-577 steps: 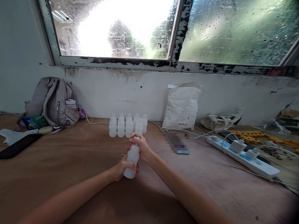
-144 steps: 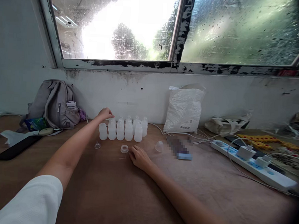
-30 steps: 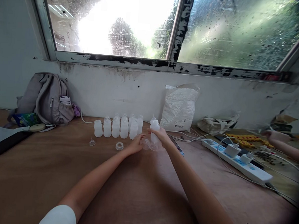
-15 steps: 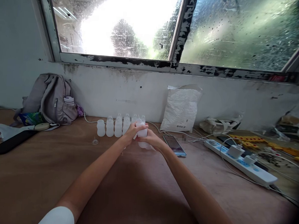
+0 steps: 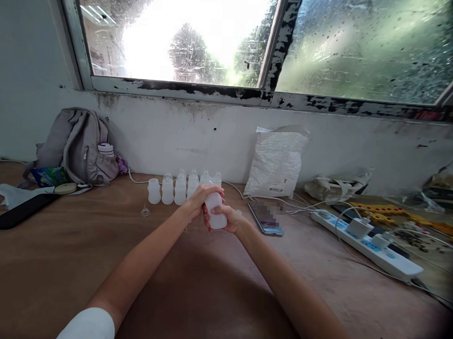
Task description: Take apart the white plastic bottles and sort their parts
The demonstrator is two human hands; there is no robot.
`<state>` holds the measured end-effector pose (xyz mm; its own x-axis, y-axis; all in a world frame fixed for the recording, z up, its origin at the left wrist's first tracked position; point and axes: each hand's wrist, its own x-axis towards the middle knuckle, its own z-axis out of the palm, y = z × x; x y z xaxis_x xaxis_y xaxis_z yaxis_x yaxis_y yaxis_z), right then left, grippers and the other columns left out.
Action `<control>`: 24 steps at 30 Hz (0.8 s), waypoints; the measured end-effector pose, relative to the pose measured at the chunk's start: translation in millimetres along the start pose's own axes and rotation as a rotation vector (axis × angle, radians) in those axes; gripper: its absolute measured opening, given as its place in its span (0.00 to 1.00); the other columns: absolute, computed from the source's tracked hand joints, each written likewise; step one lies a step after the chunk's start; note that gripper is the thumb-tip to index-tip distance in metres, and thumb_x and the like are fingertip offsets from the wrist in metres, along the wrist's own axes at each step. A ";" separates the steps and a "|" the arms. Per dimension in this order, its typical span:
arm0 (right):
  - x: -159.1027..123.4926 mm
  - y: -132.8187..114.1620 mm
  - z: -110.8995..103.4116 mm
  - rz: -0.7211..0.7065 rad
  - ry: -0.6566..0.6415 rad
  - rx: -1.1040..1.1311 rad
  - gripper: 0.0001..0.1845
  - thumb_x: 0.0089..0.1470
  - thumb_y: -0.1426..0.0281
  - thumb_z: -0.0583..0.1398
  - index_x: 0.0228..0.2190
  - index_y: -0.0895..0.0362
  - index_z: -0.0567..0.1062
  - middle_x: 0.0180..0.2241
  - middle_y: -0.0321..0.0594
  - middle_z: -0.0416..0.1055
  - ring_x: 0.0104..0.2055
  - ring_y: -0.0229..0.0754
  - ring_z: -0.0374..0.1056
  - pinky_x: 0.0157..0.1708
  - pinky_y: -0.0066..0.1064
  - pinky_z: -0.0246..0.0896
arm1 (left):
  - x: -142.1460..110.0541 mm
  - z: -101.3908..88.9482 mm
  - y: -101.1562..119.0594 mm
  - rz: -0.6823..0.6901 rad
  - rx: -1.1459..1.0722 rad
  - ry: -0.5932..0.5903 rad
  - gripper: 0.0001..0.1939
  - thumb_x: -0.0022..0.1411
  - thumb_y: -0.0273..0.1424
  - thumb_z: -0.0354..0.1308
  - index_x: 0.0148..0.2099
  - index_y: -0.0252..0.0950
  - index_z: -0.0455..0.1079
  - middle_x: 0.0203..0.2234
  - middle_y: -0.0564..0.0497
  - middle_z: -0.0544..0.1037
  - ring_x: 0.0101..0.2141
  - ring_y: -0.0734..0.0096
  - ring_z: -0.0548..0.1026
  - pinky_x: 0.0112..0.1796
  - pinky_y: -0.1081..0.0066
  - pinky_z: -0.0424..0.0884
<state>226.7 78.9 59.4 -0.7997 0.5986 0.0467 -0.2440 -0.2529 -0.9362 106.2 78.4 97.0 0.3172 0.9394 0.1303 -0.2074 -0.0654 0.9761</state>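
Both hands are closed around one frosted white baby bottle [image 5: 217, 215], tilted with its base toward me. My left hand [image 5: 203, 196] wraps its upper end, where the top is mostly hidden by fingers. My right hand [image 5: 229, 216] grips the body from the right, thumb across it. Behind and to the left stands a row of similar bottles [image 5: 180, 191], several with clear nipple-shaped tops. The leftmost bottle [image 5: 154, 192] has an open neck. In front of it lies a small clear nipple-like piece [image 5: 145, 212].
A phone [image 5: 265, 219] and a white power strip [image 5: 367, 245] with cables lie to the right. A white plastic package [image 5: 276, 162] leans on the wall. At left are a grey backpack [image 5: 76, 146] and a long black object [image 5: 21, 212].
The bottle in my hands has tipped so its base faces me more. My right hand has shifted lower around its body. The row of bottles stays put.
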 end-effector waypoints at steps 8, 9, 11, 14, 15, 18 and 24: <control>-3.9 -15.4 16.4 -0.048 0.079 -0.122 0.06 0.37 0.72 0.57 0.24 0.60 0.66 0.20 0.38 0.69 0.19 0.38 0.66 0.13 0.27 0.61 | -4.9 8.0 6.2 0.140 -0.004 0.107 0.07 0.45 0.33 0.57 0.24 0.34 0.65 0.19 0.52 0.70 0.22 0.76 0.70 0.20 0.79 0.64; -3.5 -15.5 17.8 -0.051 0.082 -0.120 0.06 0.37 0.72 0.57 0.23 0.60 0.66 0.19 0.38 0.69 0.18 0.38 0.65 0.13 0.27 0.61 | -5.5 8.4 6.9 0.141 0.003 0.115 0.07 0.45 0.33 0.57 0.24 0.34 0.65 0.19 0.52 0.70 0.21 0.76 0.69 0.20 0.79 0.63; -2.1 -13.9 18.6 -0.057 0.087 -0.104 0.07 0.37 0.71 0.58 0.23 0.60 0.65 0.18 0.37 0.68 0.18 0.38 0.65 0.12 0.26 0.60 | -5.8 8.3 7.1 0.115 0.036 0.141 0.08 0.45 0.34 0.56 0.23 0.34 0.66 0.18 0.51 0.70 0.19 0.76 0.68 0.18 0.78 0.62; 0.8 -9.5 16.7 -0.067 0.092 -0.084 0.07 0.36 0.70 0.58 0.22 0.60 0.65 0.18 0.36 0.67 0.18 0.38 0.65 0.12 0.26 0.60 | -4.7 6.9 5.6 0.074 0.096 0.182 0.08 0.46 0.34 0.55 0.23 0.34 0.66 0.17 0.51 0.69 0.17 0.76 0.66 0.17 0.78 0.60; 1.7 -8.1 16.0 -0.070 0.096 -0.085 0.08 0.35 0.70 0.58 0.22 0.60 0.65 0.18 0.36 0.67 0.18 0.38 0.65 0.12 0.26 0.60 | -4.1 6.3 5.0 0.070 0.108 0.189 0.08 0.46 0.34 0.55 0.23 0.34 0.66 0.17 0.51 0.69 0.17 0.76 0.66 0.17 0.77 0.60; 3.7 -5.0 14.7 -0.077 0.116 -0.122 0.08 0.36 0.69 0.58 0.22 0.60 0.65 0.18 0.36 0.66 0.18 0.37 0.64 0.13 0.27 0.59 | -1.7 4.2 2.8 0.083 0.128 0.203 0.07 0.46 0.33 0.55 0.23 0.34 0.66 0.17 0.51 0.69 0.18 0.76 0.66 0.18 0.77 0.61; 12.2 5.0 4.8 -0.108 0.402 -0.518 0.08 0.37 0.69 0.58 0.23 0.58 0.64 0.20 0.36 0.64 0.22 0.38 0.62 0.18 0.28 0.56 | 6.4 1.9 -11.2 0.127 0.275 0.381 0.06 0.44 0.32 0.56 0.22 0.34 0.65 0.18 0.52 0.68 0.22 0.74 0.67 0.21 0.76 0.60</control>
<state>213.1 81.3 56.9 -0.4944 0.8623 0.1102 0.0644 0.1627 -0.9846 112.4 84.5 87.2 -0.0669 0.9712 0.2286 0.0463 -0.2258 0.9731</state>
